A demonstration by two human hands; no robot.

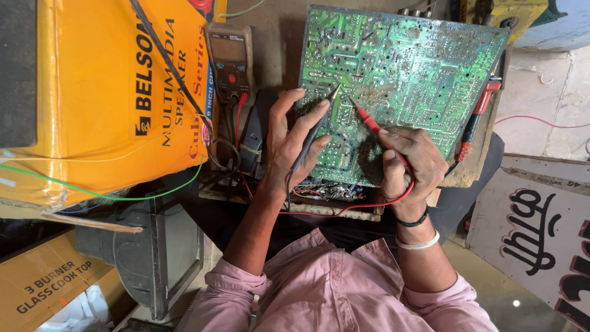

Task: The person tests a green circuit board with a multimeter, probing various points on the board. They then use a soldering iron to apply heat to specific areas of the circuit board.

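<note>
A large green circuit board (405, 67) lies solder side up in front of me. My left hand (289, 144) grips a black test probe (316, 126) like a pen, its tip touching the board near the left middle. My right hand (409, 163) pinches a red test probe (369, 122), tip on the board a little to the right of the black one. A red lead (369, 203) loops under my right wrist. Both leads run back to a grey multimeter (229, 61) standing left of the board.
A big yellow cardboard box (110, 98) fills the left side, with green wire across it. A brown carton (43, 286) and a dark speaker housing (153, 252) sit lower left. A red-handled tool (479, 114) rests at the board's right edge. A painted signboard (541, 233) leans at right.
</note>
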